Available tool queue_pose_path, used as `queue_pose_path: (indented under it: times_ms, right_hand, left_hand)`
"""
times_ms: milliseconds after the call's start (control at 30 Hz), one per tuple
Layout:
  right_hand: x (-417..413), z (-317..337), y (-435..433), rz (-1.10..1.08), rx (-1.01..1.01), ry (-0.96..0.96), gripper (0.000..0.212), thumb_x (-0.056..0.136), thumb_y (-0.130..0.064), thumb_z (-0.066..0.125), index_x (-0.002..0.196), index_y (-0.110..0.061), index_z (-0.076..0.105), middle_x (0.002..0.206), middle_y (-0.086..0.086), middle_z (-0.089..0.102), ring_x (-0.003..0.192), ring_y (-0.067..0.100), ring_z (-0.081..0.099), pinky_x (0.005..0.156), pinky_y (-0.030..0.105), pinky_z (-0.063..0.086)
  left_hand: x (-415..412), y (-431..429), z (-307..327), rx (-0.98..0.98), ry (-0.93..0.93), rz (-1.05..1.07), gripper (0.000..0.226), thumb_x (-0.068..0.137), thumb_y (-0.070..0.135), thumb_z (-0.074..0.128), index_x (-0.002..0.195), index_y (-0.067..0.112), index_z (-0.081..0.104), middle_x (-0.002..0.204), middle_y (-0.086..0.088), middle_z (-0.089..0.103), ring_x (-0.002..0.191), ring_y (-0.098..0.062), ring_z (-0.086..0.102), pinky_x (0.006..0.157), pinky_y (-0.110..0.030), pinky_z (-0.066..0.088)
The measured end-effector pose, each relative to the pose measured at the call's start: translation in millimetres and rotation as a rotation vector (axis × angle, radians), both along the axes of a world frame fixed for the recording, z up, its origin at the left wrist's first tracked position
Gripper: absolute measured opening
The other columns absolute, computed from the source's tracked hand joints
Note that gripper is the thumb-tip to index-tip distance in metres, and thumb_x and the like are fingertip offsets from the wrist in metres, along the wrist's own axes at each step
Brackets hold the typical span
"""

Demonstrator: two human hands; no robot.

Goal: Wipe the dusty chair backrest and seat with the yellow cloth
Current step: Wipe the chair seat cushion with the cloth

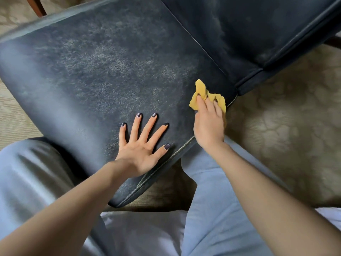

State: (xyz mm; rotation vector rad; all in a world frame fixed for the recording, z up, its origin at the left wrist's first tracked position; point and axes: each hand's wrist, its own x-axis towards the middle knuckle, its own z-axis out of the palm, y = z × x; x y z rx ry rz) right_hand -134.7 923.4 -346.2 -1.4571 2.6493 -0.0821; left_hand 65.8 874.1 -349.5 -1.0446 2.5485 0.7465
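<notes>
While the left hand lies flat on the front of the seat with fingers spread wide, apparently to steady the chair, the right hand grips the bunched yellow cloth under curled fingers and presses it against the seat's side edge, near the joint with the backrest. Grey dust mottles the seat's middle and streaks the backrest, so most wiping looks undone.

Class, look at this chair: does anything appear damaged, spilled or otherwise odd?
Nothing is torn or spilled. The oddity is dust: pale grey blotches across the dark seat and backrest. The yellow cloth sits at the seat's edge.
</notes>
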Motion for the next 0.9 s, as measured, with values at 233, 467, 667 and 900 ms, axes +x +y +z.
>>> queue_pose_path:
  times_ms: [233, 467, 667, 900]
  right_hand:
    - [52.4, 14.2, 33.5, 0.161, -0.023, -0.007, 0.049, 0.088, -0.006, 0.06, 0.136, -0.004, 0.049, 0.13, 0.019, 0.056, 0.123, 0.035, 0.049, 0.113, 0.044, 0.028]
    - [83.3, 29.8, 54.1, 0.123, 0.13, -0.139, 0.052, 0.1, -0.017, 0.042, 0.15, -0.02, 0.026, 0.154, 0.006, 0.03, 0.144, 0.029, 0.02, 0.118, 0.037, 0.015]
    - [88.3, 37.2, 67.0, 0.102, 0.182, -0.283, 0.052, 0.102, -0.017, 0.039, 0.151, -0.025, 0.024, 0.157, -0.002, 0.023, 0.147, 0.024, 0.012, 0.116, 0.04, 0.026]
    - [90.6, 39.1, 58.2, 0.033, 0.215, -0.33, 0.051, 0.103, -0.017, 0.034, 0.151, -0.029, 0.022, 0.157, -0.006, 0.021, 0.147, 0.022, 0.008, 0.113, 0.045, 0.03]
  left_hand:
    - [-5.4, 1.7, -1.4, 0.019, 0.008, 0.013, 0.068, 0.06, 0.079, -0.013, 0.121, 0.059, -0.035, 0.124, 0.027, -0.052, 0.134, -0.019, -0.04, 0.097, -0.045, -0.034]
    - [-3.4, 0.0, 4.4, 0.012, -0.028, -0.04, 0.087, 0.076, 0.082, 0.028, 0.142, 0.049, -0.019, 0.15, 0.015, -0.033, 0.137, -0.023, -0.035, 0.108, -0.053, -0.022]
    - [3.0, -8.5, 23.3, 0.183, 0.092, 0.0, 0.074, 0.086, 0.064, 0.046, 0.146, 0.048, 0.006, 0.156, 0.015, -0.015, 0.141, -0.017, -0.027, 0.113, -0.048, -0.018]
    - [27.6, -19.7, 41.5, 0.059, -0.179, -0.174, 0.089, 0.082, 0.034, 0.057, 0.148, 0.044, -0.002, 0.156, 0.006, -0.022, 0.142, -0.033, -0.022, 0.112, -0.06, -0.003]
